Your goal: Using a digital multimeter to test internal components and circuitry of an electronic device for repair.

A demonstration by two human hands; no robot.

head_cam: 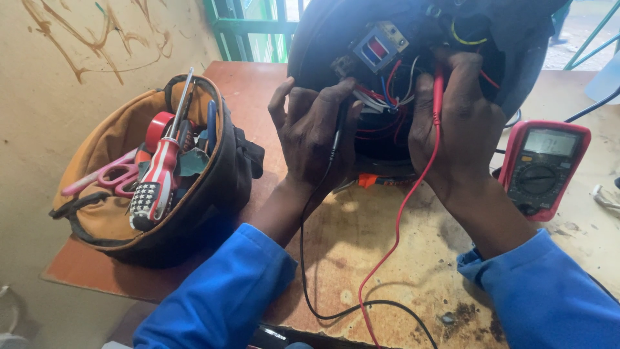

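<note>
Head view — left hand [313,132], right hand [452,123] press probes into appliance wiring [387,97] — cramped.

Small repair workshop, prob. electrical. Signs: worn, stained reddish-brown wooden surface [387,245]; open tan-and-black fabric tool bag [116,213] w/ red-handled screwdriver [158,174], pink-handled scissors [113,174], red tape roll [157,127]; red handheld digital multimeter [541,165] w/ red and black probe leads; opened round dark appliance housing [323,39] showing loose coloured wiring [387,97]. Scuffed, marked beige wall [64,77], green metal grille [248,29] behind. Blue work sleeves [226,297].
</note>
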